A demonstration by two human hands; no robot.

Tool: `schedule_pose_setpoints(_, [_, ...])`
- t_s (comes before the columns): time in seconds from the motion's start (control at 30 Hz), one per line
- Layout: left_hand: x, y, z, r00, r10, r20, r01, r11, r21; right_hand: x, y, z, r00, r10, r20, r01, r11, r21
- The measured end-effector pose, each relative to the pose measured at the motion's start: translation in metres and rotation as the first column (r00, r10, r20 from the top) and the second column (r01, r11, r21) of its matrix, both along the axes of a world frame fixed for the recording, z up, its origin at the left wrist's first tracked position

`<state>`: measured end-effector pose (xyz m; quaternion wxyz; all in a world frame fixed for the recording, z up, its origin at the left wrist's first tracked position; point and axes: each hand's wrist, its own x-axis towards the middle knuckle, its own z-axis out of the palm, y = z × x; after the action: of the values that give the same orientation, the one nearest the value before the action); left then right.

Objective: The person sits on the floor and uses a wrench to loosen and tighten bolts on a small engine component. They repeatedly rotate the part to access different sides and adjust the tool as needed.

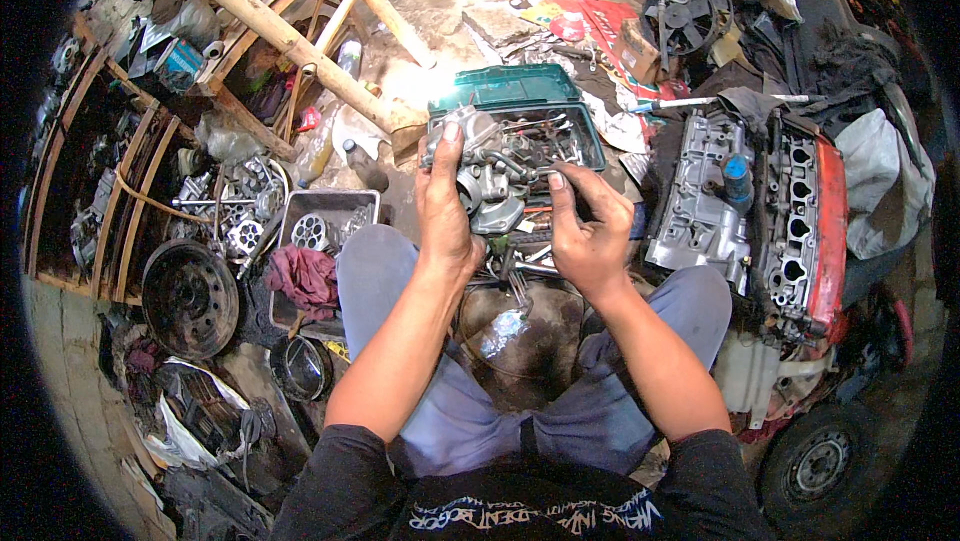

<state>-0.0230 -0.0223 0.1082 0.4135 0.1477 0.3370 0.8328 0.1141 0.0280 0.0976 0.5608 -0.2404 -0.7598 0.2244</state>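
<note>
My left hand [443,206] is wrapped round a grey cast-metal engine part [490,186] with a round opening and pipe stubs, its thumb along the upper left side. On the other side, my right hand [592,226] has its thumb and forefinger pinched at the end of a thin metal piece by the part's right edge. Whether that piece belongs to the part or is a tool, I cannot tell. Both hands are raised between my knees. Behind the part stands a green toolbox [600,149], lid up, with several wrenches and other metal tools inside.
On the left are a metal tray [376,203] of parts, a maroon rag [303,281], a dark wheel rim [190,298] and a wooden frame [270,31]. To the right lie a cylinder head [700,206], a red-edged engine block piece [828,241] and a tyre [775,466].
</note>
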Motion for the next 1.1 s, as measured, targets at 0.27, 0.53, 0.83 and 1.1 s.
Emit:
schedule_pose_setpoints(0.27, [-0.001, -0.002, -0.003, 0.991, 0.087, -0.098, -0.088, 0.996, -0.007, -0.007, -0.007, -0.003, 0.999, -0.024, -0.024, 0.022, 0.995, -0.097])
schedule_pose_setpoints(0.53, [0.003, 0.001, -0.002, 0.961, 0.181, -0.208, -0.185, 0.983, -0.001, -0.008, -0.014, 0.002, 1.0, -0.01, -0.027, -0.002, 0.912, -0.411])
schedule_pose_setpoints(0.83, [0.005, 0.002, -0.002, 0.951, 0.181, -0.252, -0.187, 0.982, -0.001, 0.003, -0.004, -0.009, 0.971, 0.155, -0.181, -0.236, 0.709, -0.664])
schedule_pose_setpoints(1.1, [0.003, 0.005, -0.004, 0.976, 0.114, -0.187, -0.122, 0.992, -0.032, 0.01, -0.001, -0.004, 0.895, 0.231, -0.381, -0.441, 0.35, -0.826])
